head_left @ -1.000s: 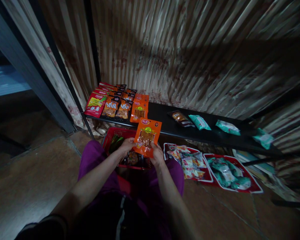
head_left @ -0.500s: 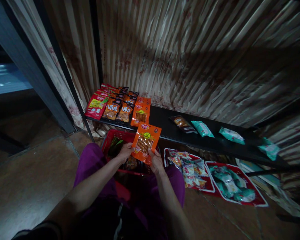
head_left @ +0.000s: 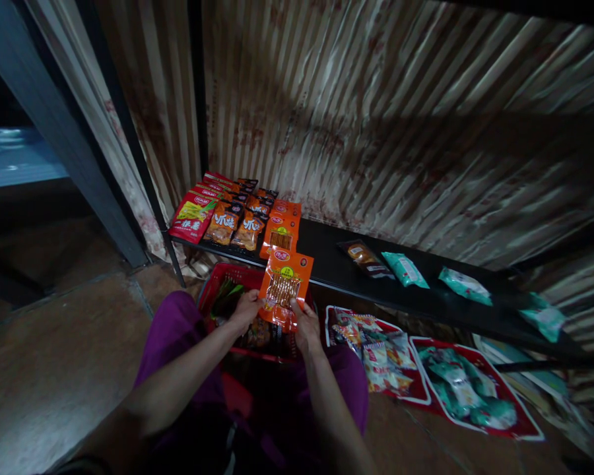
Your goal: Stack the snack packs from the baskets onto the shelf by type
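Note:
An orange snack packet with a clear window is held upright over a red basket. My left hand grips its lower left corner and my right hand grips its lower right edge. Just beyond it, on the low black shelf, lie matching orange packets beside rows of orange-brown packets and red packets. More snacks show inside the basket under the packet.
Further right on the shelf lie a dark packet and teal packets. Two red-rimmed trays of wrapped snacks sit on the floor under it. A corrugated metal wall rises behind; a dark post stands at the left.
The orange packet has dropped a little lower and shifted slightly left in both hands, staying over the basket. The view has tilted down and left.

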A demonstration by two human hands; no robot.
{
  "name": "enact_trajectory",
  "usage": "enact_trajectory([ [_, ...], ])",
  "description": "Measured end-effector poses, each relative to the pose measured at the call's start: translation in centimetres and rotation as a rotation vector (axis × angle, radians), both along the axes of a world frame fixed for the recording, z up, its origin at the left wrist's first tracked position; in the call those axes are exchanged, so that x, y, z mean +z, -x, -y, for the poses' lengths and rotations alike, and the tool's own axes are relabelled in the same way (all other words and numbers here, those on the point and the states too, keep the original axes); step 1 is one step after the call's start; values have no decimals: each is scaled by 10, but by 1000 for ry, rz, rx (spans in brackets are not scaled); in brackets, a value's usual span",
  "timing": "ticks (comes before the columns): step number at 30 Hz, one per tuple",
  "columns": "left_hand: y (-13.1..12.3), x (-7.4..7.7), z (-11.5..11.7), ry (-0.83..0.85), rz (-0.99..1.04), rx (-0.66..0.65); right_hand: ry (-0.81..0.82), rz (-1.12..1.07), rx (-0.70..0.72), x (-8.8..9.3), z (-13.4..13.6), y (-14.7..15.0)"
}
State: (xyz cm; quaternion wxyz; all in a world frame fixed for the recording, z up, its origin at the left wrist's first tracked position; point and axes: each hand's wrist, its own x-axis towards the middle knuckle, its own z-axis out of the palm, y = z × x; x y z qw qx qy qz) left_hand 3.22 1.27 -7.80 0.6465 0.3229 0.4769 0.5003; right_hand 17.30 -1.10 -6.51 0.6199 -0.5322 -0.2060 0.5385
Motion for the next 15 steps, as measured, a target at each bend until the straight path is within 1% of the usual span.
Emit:
enact_trajectory([
  [5,0,4,-8,15,-12,16,27,4,17,2,-8,0],
  [10,-4,9,-18,18,16,43,-18,2,58,7,-19,-1],
  [15,-6,11,-31,13,40,59,-25,47,62,9,-35,-3],
])
